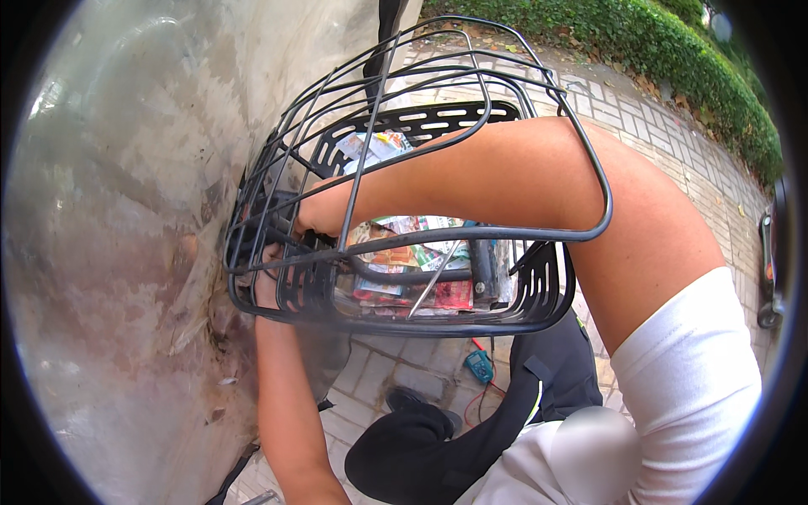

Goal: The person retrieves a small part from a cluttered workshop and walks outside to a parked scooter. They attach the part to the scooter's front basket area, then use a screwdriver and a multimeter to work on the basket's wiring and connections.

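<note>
A black basket (pixel 454 326) occupies the centre of the frame, the right hand (pixel 326 209) curled at its left end, the left hand (pixel 268 273) just below, both partly hidden, their grasp impossible to tell.

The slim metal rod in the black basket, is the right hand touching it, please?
Apart: the head view shows printed papers between the right hand, at the left side of the black basket, and the slim metal rod.
</note>
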Available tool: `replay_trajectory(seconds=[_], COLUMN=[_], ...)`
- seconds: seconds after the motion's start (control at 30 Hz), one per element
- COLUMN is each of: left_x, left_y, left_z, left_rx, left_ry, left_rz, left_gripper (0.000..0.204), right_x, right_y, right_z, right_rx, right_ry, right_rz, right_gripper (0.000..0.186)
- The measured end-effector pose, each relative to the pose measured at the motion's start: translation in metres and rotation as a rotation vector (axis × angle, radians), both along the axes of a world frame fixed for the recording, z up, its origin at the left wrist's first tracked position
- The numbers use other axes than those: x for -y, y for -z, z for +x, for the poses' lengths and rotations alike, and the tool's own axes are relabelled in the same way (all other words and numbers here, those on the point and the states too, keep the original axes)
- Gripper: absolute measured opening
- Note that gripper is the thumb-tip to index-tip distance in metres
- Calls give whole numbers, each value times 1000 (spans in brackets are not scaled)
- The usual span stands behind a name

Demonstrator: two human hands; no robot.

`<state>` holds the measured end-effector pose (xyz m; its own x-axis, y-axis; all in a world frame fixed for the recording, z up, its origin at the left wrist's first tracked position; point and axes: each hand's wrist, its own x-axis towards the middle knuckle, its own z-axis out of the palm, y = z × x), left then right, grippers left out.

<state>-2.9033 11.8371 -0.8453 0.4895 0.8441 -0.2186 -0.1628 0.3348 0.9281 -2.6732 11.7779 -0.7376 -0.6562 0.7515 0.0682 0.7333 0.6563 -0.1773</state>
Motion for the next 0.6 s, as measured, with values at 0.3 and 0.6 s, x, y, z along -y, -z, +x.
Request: replay_trajectory(seconds=[0.3,0.6], left_x=[43,61], left_y=[-22,-52], left_z=[17,36], left_rx=[151,-30], left_ry=[-137,-327], left_rz=[-70,-162], left_gripper=[21,21], right_x=[-3,7], right_y=[-1,-8], right_z=[-1,-1], right_rx=[10,-142], right_ry=[26,174], right_rz=[-60,-178], right_gripper=[24,23])
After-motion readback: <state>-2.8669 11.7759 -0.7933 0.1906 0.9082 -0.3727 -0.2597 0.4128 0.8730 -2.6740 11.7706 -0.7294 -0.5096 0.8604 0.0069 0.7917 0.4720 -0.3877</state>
